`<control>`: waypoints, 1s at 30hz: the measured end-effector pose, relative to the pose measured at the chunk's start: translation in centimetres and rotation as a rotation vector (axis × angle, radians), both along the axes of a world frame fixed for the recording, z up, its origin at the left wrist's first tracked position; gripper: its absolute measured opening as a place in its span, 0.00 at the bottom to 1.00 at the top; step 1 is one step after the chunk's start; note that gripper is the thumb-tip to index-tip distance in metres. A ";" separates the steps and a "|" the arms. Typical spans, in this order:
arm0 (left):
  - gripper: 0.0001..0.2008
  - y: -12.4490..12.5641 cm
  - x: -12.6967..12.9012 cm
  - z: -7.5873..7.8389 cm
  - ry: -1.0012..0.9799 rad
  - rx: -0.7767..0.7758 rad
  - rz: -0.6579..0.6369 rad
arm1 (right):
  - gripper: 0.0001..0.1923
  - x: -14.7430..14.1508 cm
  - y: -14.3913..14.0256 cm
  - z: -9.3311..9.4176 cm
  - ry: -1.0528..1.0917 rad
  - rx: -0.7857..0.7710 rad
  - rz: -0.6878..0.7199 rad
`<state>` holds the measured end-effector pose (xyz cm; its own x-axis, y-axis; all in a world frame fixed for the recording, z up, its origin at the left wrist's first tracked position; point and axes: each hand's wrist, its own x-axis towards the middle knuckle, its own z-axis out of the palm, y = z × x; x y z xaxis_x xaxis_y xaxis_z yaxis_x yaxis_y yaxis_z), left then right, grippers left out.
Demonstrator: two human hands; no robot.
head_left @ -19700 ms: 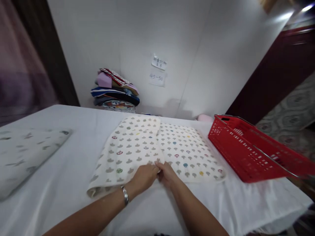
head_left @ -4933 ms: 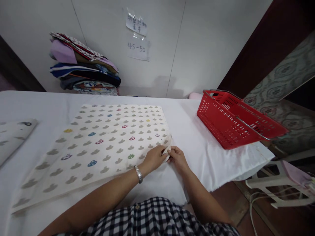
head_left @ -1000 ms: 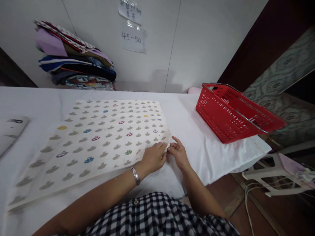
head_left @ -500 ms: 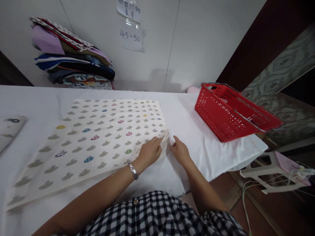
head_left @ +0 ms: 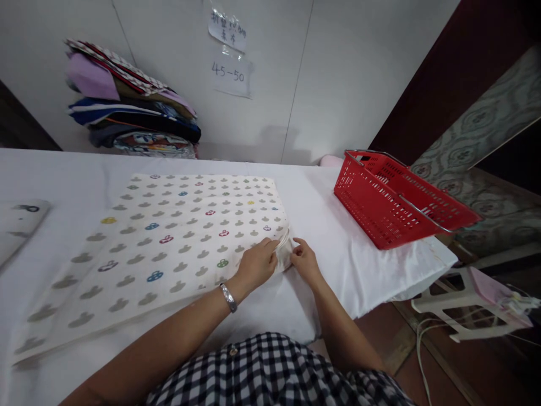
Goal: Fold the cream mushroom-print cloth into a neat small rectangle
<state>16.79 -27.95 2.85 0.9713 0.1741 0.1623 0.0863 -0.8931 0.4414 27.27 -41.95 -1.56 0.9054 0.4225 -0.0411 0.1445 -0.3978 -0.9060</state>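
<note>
A cream cloth (head_left: pixel 190 225) printed with grey and coloured mushroom-like shapes lies spread flat, folded in layers. At its near right corner my left hand (head_left: pixel 256 264) is closed, pinching the upper layers' edge and lifting them slightly. A silver bracelet (head_left: pixel 228 297) circles that wrist. My right hand (head_left: pixel 306 263) is just to the right, its curled fingertips at the lower layer of the same corner. Those fingers look closed on the cloth's edge, though the contact is small and partly hidden.
A red plastic basket (head_left: pixel 363 206) with metal handles stands on the white-covered table (head_left: pixel 313 208) at the right. Piled fabrics (head_left: pixel 139 121) sit at the back left, and another folded cloth (head_left: pixel 19 225) lies at the left edge. A white stool (head_left: pixel 460 304) stands beyond the table.
My right hand's fingers have curled in and come up against the cloth's corner. The left hand keeps its pinch almost in place. The whole view has shifted slightly.
</note>
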 end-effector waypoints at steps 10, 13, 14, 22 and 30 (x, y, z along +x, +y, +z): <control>0.17 -0.2 0.2 -0.3 -0.009 -0.023 -0.023 | 0.24 -1.5 -0.1 0.5 0.823 0.735 -0.173; 0.16 0.8 0.3 0.4 -0.042 0.032 0.025 | 0.25 -1.6 -0.3 0.4 0.852 0.766 -0.172; 0.17 1.3 0.3 0.7 -0.061 0.059 0.060 | 0.25 -1.6 -0.3 0.3 0.845 0.787 -0.173; 0.15 0.4 0.1 0.1 -0.011 0.142 -0.067 | 0.27 -1.8 0.4 0.1 0.742 0.884 -0.074; 0.12 -1.1 0.3 -1.3 0.011 -0.119 -0.066 | 0.30 -2.2 0.4 -0.3 0.566 0.810 -0.033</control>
